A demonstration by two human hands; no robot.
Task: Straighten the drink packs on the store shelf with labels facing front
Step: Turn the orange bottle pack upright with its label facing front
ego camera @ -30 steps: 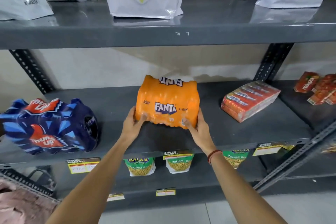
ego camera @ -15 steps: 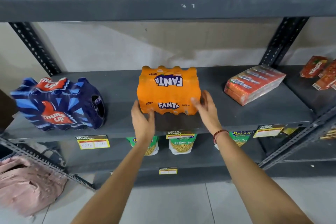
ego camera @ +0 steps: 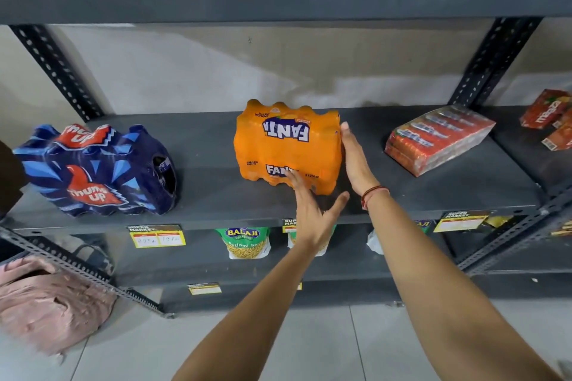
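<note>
An orange Fanta pack (ego camera: 288,145) stands on the grey middle shelf (ego camera: 216,198), its front label facing me. My left hand (ego camera: 312,210) is spread open with fingertips touching the pack's lower front, partly covering the Fanta label. My right hand (ego camera: 356,161) lies flat against the pack's right side, fingers straight. A blue Thums Up pack (ego camera: 96,170) sits at the left of the same shelf, turned at an angle. A flat red shrink-wrapped drink pack (ego camera: 439,142) lies skewed on the right.
Red Maaza cartons (ego camera: 551,117) lie on the neighbouring shelf at far right. Snack bags (ego camera: 247,241) hang on the lower shelf behind price tags (ego camera: 158,237). White bags sit on the top shelf (ego camera: 278,0). A pink bag (ego camera: 46,303) rests on the floor at left.
The Fanta pack went from tilted in both hands to standing on the shelf. My left hand let go of its left side and slid to the front; my right hand flattened on the right side.
</note>
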